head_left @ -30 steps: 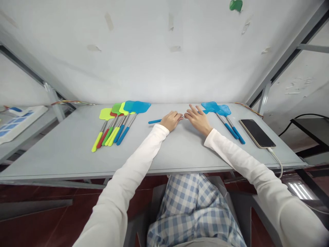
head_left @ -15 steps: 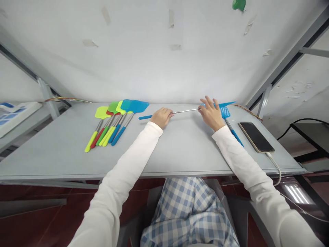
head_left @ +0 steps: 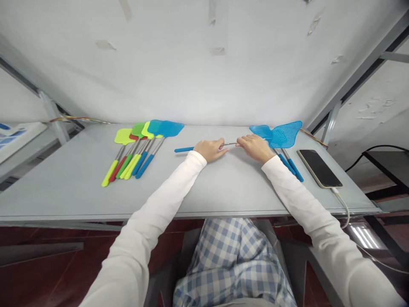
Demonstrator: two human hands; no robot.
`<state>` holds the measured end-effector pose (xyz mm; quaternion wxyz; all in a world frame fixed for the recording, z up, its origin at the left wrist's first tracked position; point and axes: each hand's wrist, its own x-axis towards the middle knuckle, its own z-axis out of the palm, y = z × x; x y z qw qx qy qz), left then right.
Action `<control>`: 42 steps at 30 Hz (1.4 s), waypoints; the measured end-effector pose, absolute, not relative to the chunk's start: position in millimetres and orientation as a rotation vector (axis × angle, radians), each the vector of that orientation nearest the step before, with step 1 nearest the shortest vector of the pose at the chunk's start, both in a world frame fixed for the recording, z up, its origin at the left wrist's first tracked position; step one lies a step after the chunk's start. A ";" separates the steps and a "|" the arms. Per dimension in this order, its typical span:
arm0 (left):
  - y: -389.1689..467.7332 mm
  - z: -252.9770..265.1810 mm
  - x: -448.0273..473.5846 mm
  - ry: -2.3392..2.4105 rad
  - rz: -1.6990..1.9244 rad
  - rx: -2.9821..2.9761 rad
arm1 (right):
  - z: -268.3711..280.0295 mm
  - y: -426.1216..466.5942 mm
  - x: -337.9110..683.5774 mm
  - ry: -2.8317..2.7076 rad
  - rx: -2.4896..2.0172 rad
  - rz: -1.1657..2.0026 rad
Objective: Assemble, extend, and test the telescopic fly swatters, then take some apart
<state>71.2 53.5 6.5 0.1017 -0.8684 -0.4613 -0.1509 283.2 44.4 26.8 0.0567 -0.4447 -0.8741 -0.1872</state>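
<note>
A blue fly swatter (head_left: 183,149) lies crosswise in both my hands, with its handle at the left and its perforated head (head_left: 290,134) at the right. My left hand (head_left: 209,150) is closed round it where handle and metal rod meet, the thumb stretched out. My right hand (head_left: 254,147) is closed on the rod nearer the head. A short piece of bare rod (head_left: 230,144) shows between the hands. Below and behind the held head, other blue fly swatters (head_left: 286,164) lie on the table, their heads partly covered.
Several green, red, yellow and blue fly swatters (head_left: 136,149) lie fanned out on the left of the grey table (head_left: 217,192). A phone (head_left: 319,168) with a white charging cable (head_left: 341,202) is at the right. A white wall (head_left: 191,85) rises behind the table.
My right hand has moved left along the rod, closer to my left hand, and its fingers have closed. The bare rod between them is shorter. The held head now faces me flat.
</note>
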 end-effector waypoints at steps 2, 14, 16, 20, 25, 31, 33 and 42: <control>59.3 6.9 72.8 -1.410 -0.394 -2.525 | 27.4 48.4 288.9 -2.662 -1.343 -0.548; 85.4 31.2 3.2 -1.608 -0.227 -2.267 | 42.7 62.9 350.7 -2.432 -1.567 -0.631; 85.5 32.9 -4.3 -1.613 -0.230 -2.251 | 43.9 61.7 353.5 -2.408 -1.573 -0.634; 82.3 32.4 -11.9 -1.666 -0.255 -2.218 | 42.6 59.5 356.2 -2.388 -1.544 -0.595; 82.4 31.7 -14.3 -1.785 -0.245 -2.308 | 35.8 62.9 359.1 -2.333 -1.475 -0.549; 87.0 27.3 -17.8 -1.939 -0.071 -2.300 | 26.9 73.2 373.7 -2.117 -1.711 -0.756; 87.2 23.4 -13.8 -1.908 -0.072 -2.327 | 25.3 75.4 375.8 -2.046 -1.751 -0.803; 86.5 23.0 -3.9 -1.963 -0.043 -2.306 | 33.1 70.7 361.1 -1.836 -2.079 -0.699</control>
